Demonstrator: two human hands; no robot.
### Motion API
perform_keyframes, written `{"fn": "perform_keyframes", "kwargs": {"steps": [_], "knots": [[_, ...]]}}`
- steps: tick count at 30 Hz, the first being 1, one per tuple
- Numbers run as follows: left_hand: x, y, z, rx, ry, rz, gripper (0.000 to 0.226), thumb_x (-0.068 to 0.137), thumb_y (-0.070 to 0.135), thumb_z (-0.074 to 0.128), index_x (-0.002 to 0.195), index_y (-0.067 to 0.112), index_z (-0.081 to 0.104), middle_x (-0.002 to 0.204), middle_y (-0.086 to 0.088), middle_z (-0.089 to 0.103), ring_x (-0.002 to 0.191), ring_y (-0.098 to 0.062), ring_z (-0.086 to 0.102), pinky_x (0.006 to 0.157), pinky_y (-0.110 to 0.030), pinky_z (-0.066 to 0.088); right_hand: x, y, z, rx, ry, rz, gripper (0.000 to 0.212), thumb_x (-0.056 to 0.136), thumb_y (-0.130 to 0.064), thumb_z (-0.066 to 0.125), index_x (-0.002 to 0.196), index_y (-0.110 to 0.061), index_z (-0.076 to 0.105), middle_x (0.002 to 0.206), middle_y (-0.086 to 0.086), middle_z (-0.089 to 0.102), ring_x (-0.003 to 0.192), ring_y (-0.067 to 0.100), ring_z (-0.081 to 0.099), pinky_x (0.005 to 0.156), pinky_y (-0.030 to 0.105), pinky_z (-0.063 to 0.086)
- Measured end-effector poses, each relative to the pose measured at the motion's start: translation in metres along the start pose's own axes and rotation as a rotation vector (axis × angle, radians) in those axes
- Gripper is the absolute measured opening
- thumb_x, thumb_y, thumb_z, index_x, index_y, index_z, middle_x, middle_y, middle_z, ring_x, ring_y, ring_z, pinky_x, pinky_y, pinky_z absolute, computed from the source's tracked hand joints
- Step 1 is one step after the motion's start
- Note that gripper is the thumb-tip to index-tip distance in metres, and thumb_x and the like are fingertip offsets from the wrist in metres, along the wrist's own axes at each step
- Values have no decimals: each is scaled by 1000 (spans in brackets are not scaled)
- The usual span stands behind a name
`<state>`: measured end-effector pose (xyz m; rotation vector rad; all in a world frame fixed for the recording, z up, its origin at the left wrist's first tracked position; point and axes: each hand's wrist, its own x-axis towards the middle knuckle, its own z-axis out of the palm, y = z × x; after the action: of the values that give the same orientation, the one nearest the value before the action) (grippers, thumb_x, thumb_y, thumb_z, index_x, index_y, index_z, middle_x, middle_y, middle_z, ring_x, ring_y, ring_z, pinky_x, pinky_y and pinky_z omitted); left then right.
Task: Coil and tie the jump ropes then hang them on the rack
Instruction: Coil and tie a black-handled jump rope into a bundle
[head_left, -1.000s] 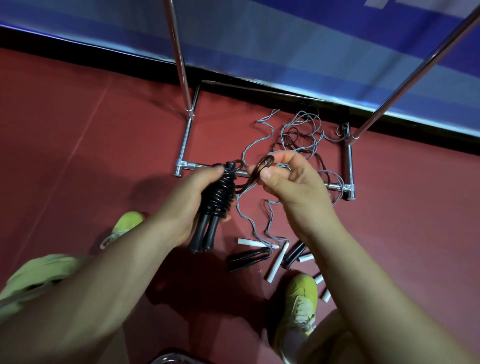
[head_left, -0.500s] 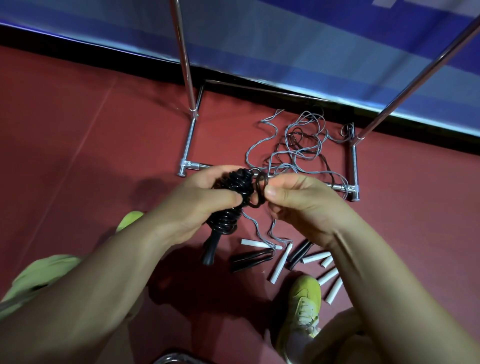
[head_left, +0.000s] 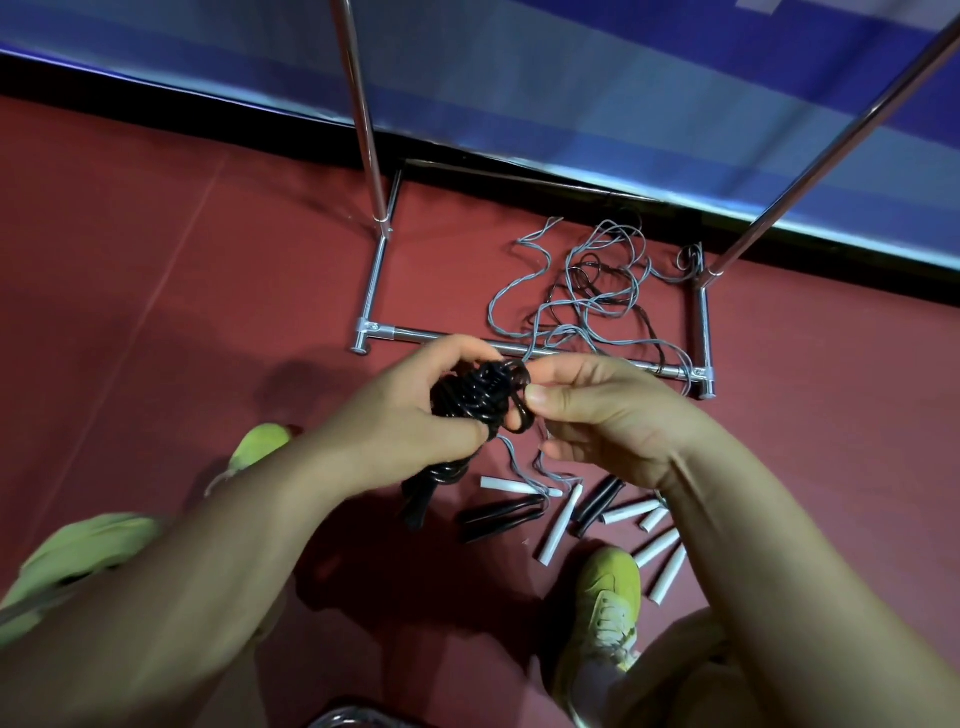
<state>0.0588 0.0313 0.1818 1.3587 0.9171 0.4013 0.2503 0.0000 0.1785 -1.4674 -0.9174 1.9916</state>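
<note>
A: Where is the rope being tied?

B: The black jump rope (head_left: 480, 397) is up off the floor, between both hands, in front of the near bar of the rack (head_left: 597, 357). It is wound into a tight bundle, and its handles (head_left: 418, 506) hang down below the left hand, blurred

A: And how do the hands have it?

B: The left hand (head_left: 410, 410) is wrapped round the coiled bundle, thumb on the near side, fingers curled over the far side. The right hand (head_left: 597, 410) pinches a loop of the same black rope at the bundle's right edge, thumb against forefinger; its other fingers are curled underneath

A: What lies around that?

B: Beneath the hands, on the red floor (head_left: 156, 312), there are loose handles: 2 pairs of black handles (head_left: 501, 517) and several white handles (head_left: 558, 525) scattered near the right foot. Grey ropes (head_left: 587, 306) and a thinner black cord lie tangled inside the rack's base frame, and some cross over its near bar

A: And the rack itself?

B: Chrome tubing: a rectangular base on the floor and 2 uprights rising out of the top of the picture. Behind it runs a blue panel (head_left: 571, 78) with a dark strip along its foot

A: Anything of the person?

B: Bare forearms, and 2 yellow-green shoes (head_left: 608, 608), 1 under each arm
</note>
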Motion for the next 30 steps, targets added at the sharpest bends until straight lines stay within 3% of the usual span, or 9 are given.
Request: {"fn": "perform_keyframes", "kwargs": {"steps": [4,8,15,19,20,22,25,28,30], "knots": [[0,-3,-1,84,-27,22,47,76,-11,57,103,28,56,80,19,68,67,3,57,60,-18,46,0,0,1,21,29,40,12,69,-26,67,80,-23,72,76,-1,64,66,12,38,62,21,47],[1,-10,-2,144,-49,21,49,69,4,56,110,32,56,96,7,69,87,-7,63,69,-24,48,4,3,3,7,59,78,11,77,-22,68,68,-26,72,70,-5,64,67,8,43,66,24,48],[2,-14,-1,198,-9,57,54,65,16,61,107,49,54,109,15,57,101,1,56,80,-14,43,7,4,7,95,153,53,16,85,-16,64,70,-19,60,68,3,49,52,5,43,56,21,52],[6,-12,-3,68,76,54,44,58,35,62,99,47,53,105,16,59,97,-13,59,86,-38,49,8,4,11,263,174,-98,7,80,-17,63,74,-17,59,65,2,59,49,6,43,56,23,55],[7,-11,-4,43,104,46,42,56,36,62,96,48,54,103,15,59,96,-14,59,85,-39,50,8,3,11,310,156,-119,2,80,-18,61,79,-17,61,67,-1,62,50,5,48,55,23,55],[8,-11,-6,-50,127,30,39,55,35,65,92,46,59,98,12,61,89,-11,60,76,-32,51,6,2,9,369,90,-129,20,76,-22,60,95,-17,65,73,-4,65,55,5,56,53,21,55],[7,-10,-4,-275,103,-36,39,61,15,64,96,32,63,88,5,63,79,-12,60,67,-26,50,6,3,8,398,16,-136,33,77,-23,59,109,-18,64,75,-4,64,55,6,55,46,17,50],[4,-7,-1,-393,53,-128,38,66,12,53,102,20,61,87,-8,62,77,-24,58,71,-39,48,7,5,10,363,14,-143,24,77,-23,63,100,-16,65,68,-4,60,52,4,49,42,15,44],[2,-6,3,-412,15,-141,36,66,12,56,101,20,61,83,-7,62,73,-22,59,72,-44,50,10,8,10,344,47,-143,16,74,-24,72,86,-16,63,62,-4,56,49,4,48,41,14,41]]}}
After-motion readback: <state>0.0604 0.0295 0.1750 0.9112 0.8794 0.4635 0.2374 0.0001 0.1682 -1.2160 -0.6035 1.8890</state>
